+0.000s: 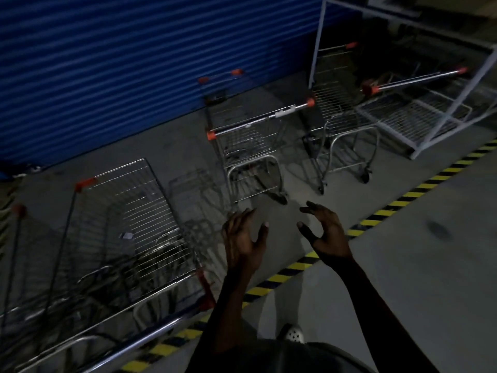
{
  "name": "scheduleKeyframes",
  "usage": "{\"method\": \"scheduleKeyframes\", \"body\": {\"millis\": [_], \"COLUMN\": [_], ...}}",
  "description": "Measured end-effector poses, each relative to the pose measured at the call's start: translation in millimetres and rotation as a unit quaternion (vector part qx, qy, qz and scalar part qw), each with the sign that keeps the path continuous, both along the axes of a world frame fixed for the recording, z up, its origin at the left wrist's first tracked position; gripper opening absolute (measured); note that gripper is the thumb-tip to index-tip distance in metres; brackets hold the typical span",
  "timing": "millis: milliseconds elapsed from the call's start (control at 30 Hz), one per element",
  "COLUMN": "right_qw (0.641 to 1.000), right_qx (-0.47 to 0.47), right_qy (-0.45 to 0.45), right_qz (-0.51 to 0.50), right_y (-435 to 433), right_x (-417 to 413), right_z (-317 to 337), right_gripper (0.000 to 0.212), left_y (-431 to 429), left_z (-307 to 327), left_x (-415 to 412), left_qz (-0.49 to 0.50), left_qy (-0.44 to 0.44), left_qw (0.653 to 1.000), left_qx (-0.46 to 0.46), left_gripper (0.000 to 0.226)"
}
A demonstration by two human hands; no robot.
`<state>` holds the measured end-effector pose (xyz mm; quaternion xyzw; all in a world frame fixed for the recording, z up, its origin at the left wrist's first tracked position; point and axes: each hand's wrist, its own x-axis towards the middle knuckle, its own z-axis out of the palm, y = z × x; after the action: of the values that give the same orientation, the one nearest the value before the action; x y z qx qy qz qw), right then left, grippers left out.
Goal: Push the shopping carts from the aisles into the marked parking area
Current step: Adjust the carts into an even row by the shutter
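Several wire shopping carts with orange handle caps stand behind a yellow-and-black striped floor line [382,212]. The nearest cart [129,238] is at the lower left, its handle bar by my left forearm. A middle cart [250,146] stands ahead of my hands, and another cart [341,125] is to its right. My left hand [243,239] and my right hand [325,232] are raised in the air with fingers spread, holding nothing, a short way in front of the middle cart's wheels.
A blue corrugated shutter [134,63] closes the back of the area. A white metal frame [441,109] leans at the upper right, with a cart handle [414,79] lying across it. Grey concrete floor [430,265] stretches to the right of the striped line. My shoe [293,333] shows below.
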<state>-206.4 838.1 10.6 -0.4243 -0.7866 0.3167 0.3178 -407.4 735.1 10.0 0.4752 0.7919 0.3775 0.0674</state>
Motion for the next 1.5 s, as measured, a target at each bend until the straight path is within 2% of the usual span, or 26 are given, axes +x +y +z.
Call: {"method": "scheduleKeyframes", "body": {"millis": [133, 400, 567, 667, 800, 967, 1100, 1233, 1300, 1367, 1500], "right_qw": [1.0, 0.999, 0.998, 0.997, 0.997, 0.99, 0.974, 0.962, 0.958, 0.959, 0.958], "right_qx": [0.005, -0.007, 0.021, 0.012, 0.048, 0.128, 0.195, 0.224, 0.233, 0.231, 0.244], "right_qy": [-0.007, -0.008, -0.036, -0.056, -0.037, -0.055, -0.114, -0.151, -0.147, -0.115, -0.097], "right_qz": [0.017, 0.035, 0.055, 0.052, 0.042, 0.032, 0.034, 0.04, 0.076, 0.118, 0.114], "right_y": [19.9, 99.8, 198.1, 269.9, 351.4, 407.0, 447.5, 489.2, 513.2, 535.7, 577.3], "right_x": [-0.3, -19.3, -44.9, -70.8, -117.8, -166.1, -194.1, -218.1, -229.6, -240.8, -283.0], "right_z": [-14.5, -32.0, -40.6, -22.0, -0.9, -10.5, -28.7, -43.3, -43.7, -40.1, -38.5], "right_gripper": [0.04, 0.042, 0.046, 0.05, 0.043, 0.051, 0.048, 0.042, 0.044, 0.042, 0.033], "left_y": [24.4, 107.8, 211.4, 274.6, 342.6, 385.3, 381.5, 387.6, 395.8, 405.5, 444.8], "left_z": [-6.5, -25.6, -29.4, -18.8, 0.6, -20.8, -47.7, -50.1, -48.6, -50.0, -52.1], "left_x": [-5.5, -30.0, -63.2, -103.3, -159.1, -200.4, -223.3, -232.5, -239.7, -254.2, -297.3], "left_qz": [-0.002, 0.052, 0.034, 0.042, 0.07, 0.066, 0.1, 0.117, 0.131, 0.132, 0.123], "left_qy": [-0.004, -0.045, -0.025, -0.008, 0.04, 0.064, 0.194, 0.251, 0.27, 0.291, 0.287], "left_qw": [1.0, 0.997, 0.999, 0.996, 0.99, 0.995, 0.974, 0.949, 0.941, 0.938, 0.944], "left_qx": [-0.021, -0.019, 0.029, 0.083, 0.115, 0.029, -0.056, -0.15, -0.158, -0.136, -0.102], "left_gripper": [0.059, 0.062, 0.055, 0.053, 0.05, 0.048, 0.038, 0.056, 0.064, 0.054, 0.042]}}
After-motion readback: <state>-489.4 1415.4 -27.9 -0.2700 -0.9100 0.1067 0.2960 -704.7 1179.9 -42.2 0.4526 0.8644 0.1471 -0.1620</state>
